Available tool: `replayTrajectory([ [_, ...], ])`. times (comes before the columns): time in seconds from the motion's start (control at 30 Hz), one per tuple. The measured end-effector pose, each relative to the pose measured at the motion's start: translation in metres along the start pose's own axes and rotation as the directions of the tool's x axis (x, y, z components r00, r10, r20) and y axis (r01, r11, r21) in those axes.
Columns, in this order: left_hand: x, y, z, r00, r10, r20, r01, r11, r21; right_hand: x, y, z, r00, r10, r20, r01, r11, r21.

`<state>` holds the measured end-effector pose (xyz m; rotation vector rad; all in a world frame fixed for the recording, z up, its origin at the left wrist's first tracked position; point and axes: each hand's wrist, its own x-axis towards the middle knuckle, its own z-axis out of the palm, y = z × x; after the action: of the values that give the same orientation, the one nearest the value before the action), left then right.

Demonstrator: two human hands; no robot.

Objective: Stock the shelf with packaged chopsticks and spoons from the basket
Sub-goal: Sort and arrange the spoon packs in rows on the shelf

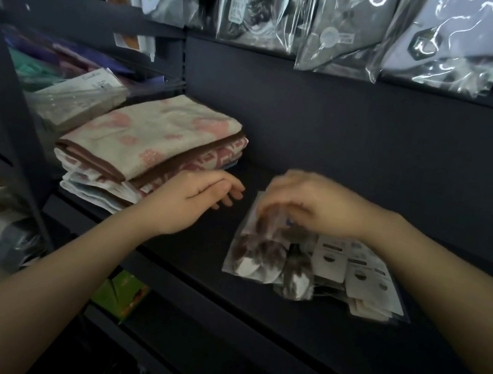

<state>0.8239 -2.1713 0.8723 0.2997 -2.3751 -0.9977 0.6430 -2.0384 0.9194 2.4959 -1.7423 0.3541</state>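
Nearest to you, both bare forearms reach in from the lower corners over the front lip of the dark shelf [253, 308]. Below that lip, at lower left, a green box [121, 294] sits on the level underneath.

Your left hand [195, 200] hovers over the shelf board just right of the folded towels, palm turned inward, fingers relaxed and a little apart, holding nothing. I cannot tell whether its fingertips touch the board.

Your right hand [309, 202] is blurred. It sits on the far end of a clear bag of spoons [257, 245], and its fingers look curled down onto the plastic, but the blur hides how firmly they pinch it. That bag lies on the shelf right of centre, its spoon bowls toward you. Touching it on the right is a fanned pile of packets with white header cards [362, 276], lying flat on the board.

Left of your left hand, a stack of folded towels [150, 141], beige with pink patterns and brown edging, rests on the same shelf. Farther left lies a clear flat package [83, 97].

Farthest, along the top, glossy bagged goods [340, 25] hang above the shelf's back panel.
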Motion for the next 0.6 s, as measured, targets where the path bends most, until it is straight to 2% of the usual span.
replayTrajectory([
  [0.07, 0.002, -0.001, 0.003, 1.0, -0.013, 0.002, 0.013, 1.0, -0.01, 0.003, 0.01, -0.007, 0.946, 0.094, -0.309, -0.046, 0.986, 0.161],
  [0.1, 0.004, -0.002, 0.006, 1.0, -0.018, -0.007, 0.018, 1.0, -0.012, 0.008, 0.013, -0.011, 0.883, 0.222, -0.413, -0.098, 0.949, 0.301],
  [0.13, 0.005, -0.001, 0.009, 1.0, -0.017, -0.024, 0.017, 1.0, -0.015, 0.014, 0.016, -0.013, 0.81, 0.368, -0.457, -0.134, 0.874, 0.466],
  [0.2, 0.007, 0.002, 0.015, 0.997, -0.009, -0.079, 0.006, 0.999, -0.046, 0.029, 0.017, -0.013, 0.686, 0.615, -0.39, -0.139, 0.636, 0.759],
  [0.23, 0.008, 0.002, 0.016, 0.992, -0.013, -0.122, 0.004, 0.997, -0.073, 0.035, 0.016, -0.012, 0.666, 0.675, -0.319, -0.116, 0.516, 0.849],
  [0.33, 0.006, 0.004, 0.012, 0.967, -0.085, -0.242, 0.077, 0.996, -0.041, 0.04, 0.014, 0.0, 0.698, 0.709, -0.1, -0.083, 0.219, 0.972],
  [0.4, 0.004, 0.004, 0.009, 0.96, -0.104, -0.26, 0.118, 0.992, 0.041, 0.038, 0.013, 0.01, 0.716, 0.695, 0.069, -0.197, 0.106, 0.975],
  [0.43, 0.001, 0.004, 0.009, 0.959, -0.105, -0.263, 0.134, 0.987, 0.093, 0.037, 0.013, 0.016, 0.718, 0.68, 0.15, -0.317, 0.128, 0.94],
  [0.47, -0.002, 0.003, 0.011, 0.958, -0.109, -0.265, 0.155, 0.975, 0.159, 0.035, 0.013, 0.021, 0.724, 0.661, 0.197, -0.455, 0.243, 0.857],
  [0.5, -0.005, 0.001, 0.013, 0.957, -0.114, -0.266, 0.178, 0.956, 0.234, 0.033, 0.013, 0.025, 0.755, 0.625, 0.199, -0.556, 0.448, 0.7],
  [0.53, -0.007, -0.003, 0.016, 0.956, -0.123, -0.266, 0.206, 0.929, 0.309, 0.03, 0.01, 0.026, 0.817, 0.551, 0.173, -0.556, 0.672, 0.489],
  [0.57, -0.01, -0.006, 0.018, 0.955, -0.138, -0.262, 0.232, 0.897, 0.375, 0.027, 0.005, 0.025, 0.886, 0.427, 0.18, -0.463, 0.834, 0.301],
  [0.6, -0.01, -0.01, 0.02, 0.955, -0.155, -0.252, 0.255, 0.863, 0.436, 0.024, -0.001, 0.024, 0.926, 0.289, 0.241, -0.337, 0.922, 0.191],
])
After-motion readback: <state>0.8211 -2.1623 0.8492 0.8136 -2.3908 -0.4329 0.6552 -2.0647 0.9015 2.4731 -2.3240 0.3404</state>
